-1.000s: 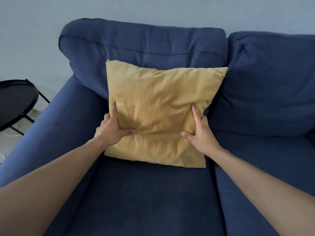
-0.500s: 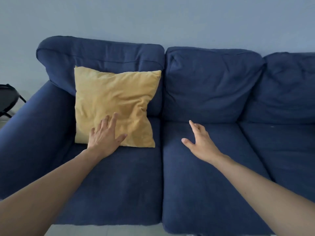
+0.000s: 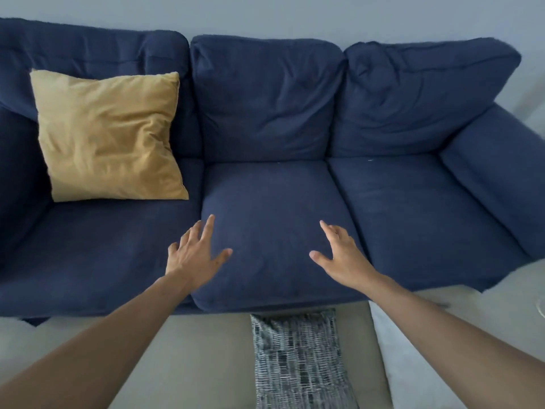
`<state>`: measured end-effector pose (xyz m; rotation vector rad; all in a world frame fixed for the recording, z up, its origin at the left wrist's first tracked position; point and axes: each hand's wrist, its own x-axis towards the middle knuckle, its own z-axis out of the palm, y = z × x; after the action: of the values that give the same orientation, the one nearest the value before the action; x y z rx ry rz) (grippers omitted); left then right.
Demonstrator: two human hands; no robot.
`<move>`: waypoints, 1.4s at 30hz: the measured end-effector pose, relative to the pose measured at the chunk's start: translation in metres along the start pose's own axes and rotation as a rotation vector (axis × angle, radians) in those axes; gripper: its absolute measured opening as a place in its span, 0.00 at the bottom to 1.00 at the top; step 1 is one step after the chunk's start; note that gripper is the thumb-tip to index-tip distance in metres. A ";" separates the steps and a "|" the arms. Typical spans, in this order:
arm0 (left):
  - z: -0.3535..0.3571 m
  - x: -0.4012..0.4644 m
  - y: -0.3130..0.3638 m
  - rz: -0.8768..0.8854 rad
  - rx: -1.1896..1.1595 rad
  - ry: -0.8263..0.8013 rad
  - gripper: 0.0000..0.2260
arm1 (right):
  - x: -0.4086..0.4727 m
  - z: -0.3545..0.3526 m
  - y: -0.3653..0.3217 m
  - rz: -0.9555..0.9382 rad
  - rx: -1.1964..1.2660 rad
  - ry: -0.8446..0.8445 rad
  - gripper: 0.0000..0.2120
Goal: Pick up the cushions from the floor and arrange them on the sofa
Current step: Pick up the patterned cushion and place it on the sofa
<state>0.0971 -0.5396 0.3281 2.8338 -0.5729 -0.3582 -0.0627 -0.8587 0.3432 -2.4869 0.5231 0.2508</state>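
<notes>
L hand [image 3: 197,255] + R hand [image 3: 339,255] spread, empty | yellow cushion [image 3: 109,137] on sofa [image 3: 413,202] | patterned cushion [image 3: 298,361] on floor [image 3: 188,349]

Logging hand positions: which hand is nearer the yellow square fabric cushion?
Left. The left hand hovers below-right of the yellow square fabric cushion; the right hand is farther right.

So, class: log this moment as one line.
yellow cushion: on sofa | patterned cushion: on floor | left hand: empty | right hand: empty

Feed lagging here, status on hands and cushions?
Both hands, left and right, open, empty. Yellow cushion on sofa. Patterned cushion on floor. Nothing in the way.
</notes>
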 end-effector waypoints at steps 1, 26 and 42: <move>0.013 -0.007 0.006 0.013 0.006 -0.021 0.43 | -0.010 0.006 0.012 0.011 0.003 0.000 0.41; 0.487 -0.123 -0.021 0.072 0.062 -0.504 0.48 | -0.078 0.371 0.335 0.271 0.013 -0.339 0.48; 0.546 -0.106 -0.043 0.095 -0.468 -0.628 0.65 | -0.070 0.415 0.353 0.215 0.214 -0.345 0.53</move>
<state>-0.1363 -0.5519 -0.1788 2.2075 -0.6255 -1.2054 -0.3005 -0.8641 -0.1526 -2.1202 0.6328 0.6591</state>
